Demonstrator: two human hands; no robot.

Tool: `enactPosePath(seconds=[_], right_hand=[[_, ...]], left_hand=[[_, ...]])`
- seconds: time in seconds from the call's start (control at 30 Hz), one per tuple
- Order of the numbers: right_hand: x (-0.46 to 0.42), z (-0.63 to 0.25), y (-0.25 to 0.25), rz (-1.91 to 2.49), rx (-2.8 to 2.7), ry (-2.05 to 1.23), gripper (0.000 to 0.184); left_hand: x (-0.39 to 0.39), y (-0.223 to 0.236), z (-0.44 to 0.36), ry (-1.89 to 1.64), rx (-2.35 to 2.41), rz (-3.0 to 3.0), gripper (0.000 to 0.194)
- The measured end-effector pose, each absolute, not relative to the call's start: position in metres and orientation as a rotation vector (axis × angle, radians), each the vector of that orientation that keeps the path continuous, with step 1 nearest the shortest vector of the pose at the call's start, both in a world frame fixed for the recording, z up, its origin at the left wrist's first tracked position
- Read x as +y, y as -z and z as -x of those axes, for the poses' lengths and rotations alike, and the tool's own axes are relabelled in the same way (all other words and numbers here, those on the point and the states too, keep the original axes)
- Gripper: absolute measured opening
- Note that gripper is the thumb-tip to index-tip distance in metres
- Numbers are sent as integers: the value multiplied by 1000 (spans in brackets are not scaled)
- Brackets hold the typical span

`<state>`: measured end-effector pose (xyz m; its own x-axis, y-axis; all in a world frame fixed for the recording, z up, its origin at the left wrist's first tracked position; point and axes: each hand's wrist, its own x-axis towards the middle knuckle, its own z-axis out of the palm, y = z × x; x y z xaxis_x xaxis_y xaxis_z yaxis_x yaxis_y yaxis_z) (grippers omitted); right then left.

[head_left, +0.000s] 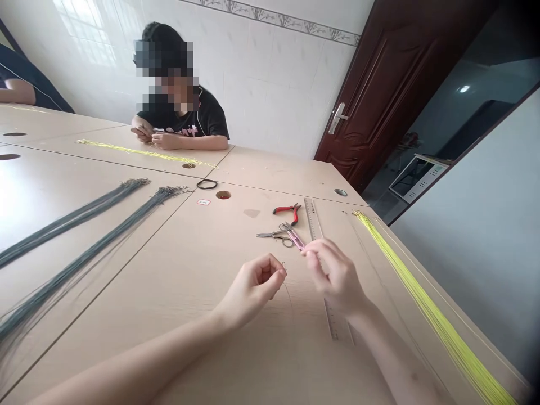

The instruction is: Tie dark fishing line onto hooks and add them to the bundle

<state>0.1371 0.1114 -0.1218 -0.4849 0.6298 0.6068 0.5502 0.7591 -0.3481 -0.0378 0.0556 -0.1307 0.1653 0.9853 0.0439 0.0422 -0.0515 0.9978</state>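
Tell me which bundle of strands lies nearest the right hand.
The yellow bundle to the right of the right hand. The other yellow bundle lies before a co-worker; the grey-green bundles lie far left.

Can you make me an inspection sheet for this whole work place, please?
Surface: light-coloured table, with tools and strands lying on it.
Job's things: small thin piece, yellow strands, grey-green strands, ruler, red-handled pliers, scissors, pink cutter.
Clutter: black band, small label.
Left hand: pinching the small thin piece.
Right hand: beside the pink cutter; grip unclear.
Cables: nothing seen.
Surroundings: co-worker across the table, brown door, tiled wall.
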Motion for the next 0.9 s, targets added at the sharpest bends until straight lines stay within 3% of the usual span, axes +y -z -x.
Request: enactPosePath(seconds=[0.5,0.7,0.9], right_hand=[[253,-49,110,2183,-1877,-496,34],[259,-60,107,2155,-1856,-674,29],[222,-91,105,1764,-1894,-784,27]], left_hand=[[72,141,45,-1247,1094,-1298,23],[73,142,45,-1314,1022,-1235,23],[76,140,47,-1592,956,-947,21]])
